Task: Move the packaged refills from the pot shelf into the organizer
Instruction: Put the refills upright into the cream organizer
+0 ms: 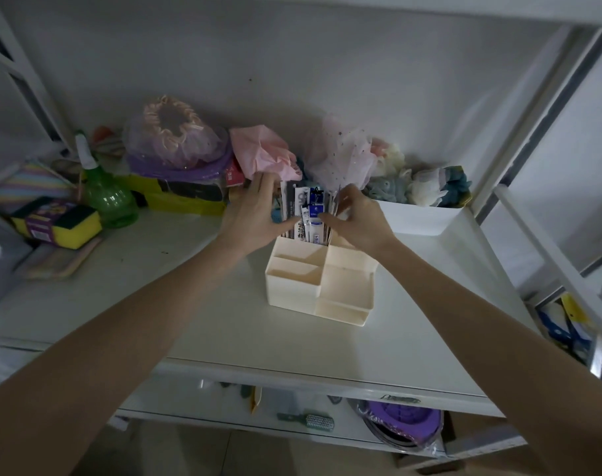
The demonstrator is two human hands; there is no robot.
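A cream organizer (340,286) with several compartments stands on the white shelf. Packaged refills (308,209), in white, blue and black wrappers, stand upright in its tall back compartment. My left hand (258,214) presses against the left side of the bundle, fingers curled around it. My right hand (356,218) pinches the packs from the right, thumb and fingers on their edge. The organizer's front compartments hold nothing visible.
A white bin (419,219) of scrunchies sits to the right. Pink tissue (261,152) and a sheer bag lie behind. A green spray bottle (103,190), yellow sponges (59,225) and a purple lid stack sit left. A lower shelf holds a hairbrush (313,420).
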